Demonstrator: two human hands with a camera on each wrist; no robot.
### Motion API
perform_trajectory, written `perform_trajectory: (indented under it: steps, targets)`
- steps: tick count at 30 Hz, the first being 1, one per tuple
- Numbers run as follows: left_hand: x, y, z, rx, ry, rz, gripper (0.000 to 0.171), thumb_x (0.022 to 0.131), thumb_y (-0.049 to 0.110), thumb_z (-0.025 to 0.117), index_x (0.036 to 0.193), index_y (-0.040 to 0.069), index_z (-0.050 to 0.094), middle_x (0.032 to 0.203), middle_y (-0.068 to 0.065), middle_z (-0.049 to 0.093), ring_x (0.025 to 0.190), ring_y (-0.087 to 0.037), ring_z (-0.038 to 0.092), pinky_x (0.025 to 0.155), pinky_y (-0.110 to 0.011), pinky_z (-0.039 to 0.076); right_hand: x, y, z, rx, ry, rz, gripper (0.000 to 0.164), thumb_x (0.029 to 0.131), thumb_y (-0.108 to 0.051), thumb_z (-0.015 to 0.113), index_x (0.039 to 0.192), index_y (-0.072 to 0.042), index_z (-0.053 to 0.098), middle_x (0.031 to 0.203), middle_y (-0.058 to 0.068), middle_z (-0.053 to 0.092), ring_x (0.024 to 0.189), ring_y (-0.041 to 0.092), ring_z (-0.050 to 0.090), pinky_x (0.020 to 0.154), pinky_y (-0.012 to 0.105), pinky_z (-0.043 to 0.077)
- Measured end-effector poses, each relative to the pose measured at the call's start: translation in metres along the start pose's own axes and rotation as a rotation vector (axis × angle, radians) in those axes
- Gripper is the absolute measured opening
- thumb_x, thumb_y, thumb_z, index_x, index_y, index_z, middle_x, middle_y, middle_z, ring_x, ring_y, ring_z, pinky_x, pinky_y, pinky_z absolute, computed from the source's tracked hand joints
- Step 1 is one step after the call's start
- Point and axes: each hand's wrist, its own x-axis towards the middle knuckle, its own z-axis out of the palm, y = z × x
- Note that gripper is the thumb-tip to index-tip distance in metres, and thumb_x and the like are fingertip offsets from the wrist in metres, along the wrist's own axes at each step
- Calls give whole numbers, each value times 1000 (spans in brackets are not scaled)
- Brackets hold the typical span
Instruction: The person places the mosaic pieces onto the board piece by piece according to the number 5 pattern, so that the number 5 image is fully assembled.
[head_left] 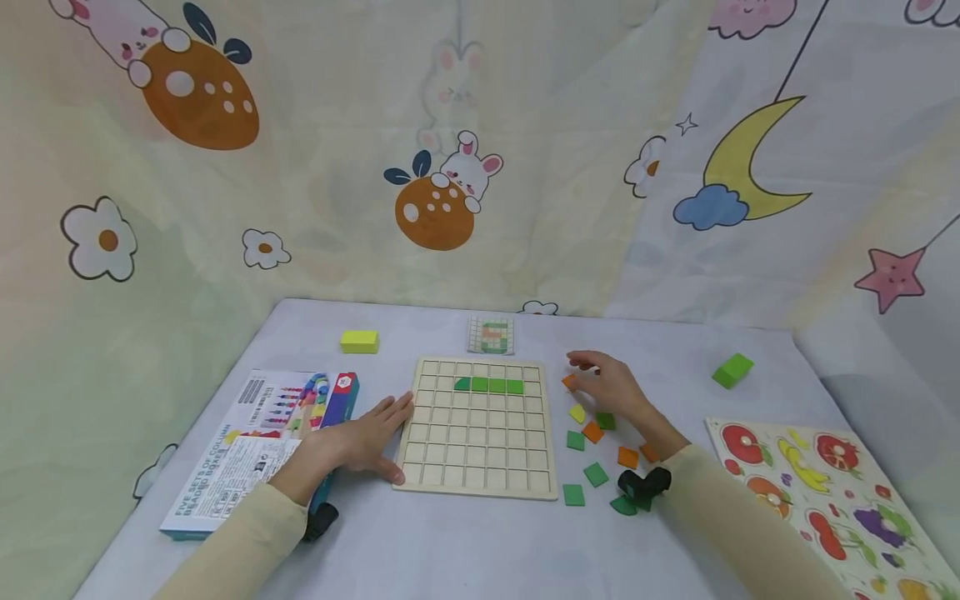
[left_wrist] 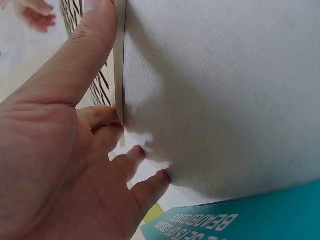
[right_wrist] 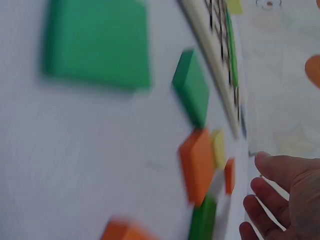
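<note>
A wooden grid board (head_left: 476, 450) lies flat at the middle of the table, with a row of green tiles (head_left: 495, 386) in its upper part. My left hand (head_left: 360, 437) rests along the board's left edge, thumb at the near corner and fingers spread toward the far side. To the right of the board, my right hand (head_left: 611, 385) hovers by an orange tile (head_left: 568, 381). Its fingers (right_wrist: 267, 200) are loosely bent and hold nothing in the right wrist view. Near it lie a yellow tile (head_left: 577, 413), green tiles (head_left: 575, 440) and more orange tiles (head_left: 627, 457).
A small pattern card (head_left: 491, 336) sits behind the board. A yellow block (head_left: 360, 342) is at the back left, a green block (head_left: 732, 371) at the back right. A printed box (head_left: 232, 467) lies left, and a fruit picture sheet (head_left: 825, 492) lies right.
</note>
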Motion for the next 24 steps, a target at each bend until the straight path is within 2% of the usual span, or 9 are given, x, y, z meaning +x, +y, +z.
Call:
perform_trajectory:
  steps: [2,4,8,12,19,24]
  targets:
    - [0,1,0,4,0,-2,107,75,38,81,155,6,16,165,-8,4,151,-36,5,117,-57,23,-1,10,-2,-8,-10,59,48,92,-18,66,137,-7,53,127,15,62,115,31,55,101,49,46]
    - [0,1,0,3,0,-2,108,75,38,81,155,6,16,165,-8,4,151,-36,5,117,-57,24,-1,16,-2,-20,-19,78,51,91,-21,67,137,-6,52,124,15,63,113,31,56,100,48,47]
    - [0,1,0,-6,-3,2,108,75,38,81,155,6,16,165,-9,3,151,-36,4,117,-57,23,0,16,4,-46,-3,38,53,88,-23,72,134,-4,55,114,14,65,104,29,58,95,45,49]
    - [0,1,0,-12,-2,9,107,76,37,81,155,6,16,165,-9,3,151,-36,4,117,-57,22,2,10,9,-63,18,17,49,86,-18,73,131,-4,58,109,13,66,97,28,57,90,44,50]
    - [-1,1,-1,9,2,13,107,76,38,80,155,6,15,165,-9,2,151,-36,4,117,-56,22,3,9,12,-67,21,20,46,88,-14,70,131,-5,59,112,14,66,100,28,58,92,45,51]
    - [0,0,0,10,-5,7,108,76,39,80,155,6,15,165,-8,2,151,-35,4,118,-56,22,2,7,10,2,11,40,47,88,-14,70,133,-7,57,115,13,66,103,28,59,95,45,50]
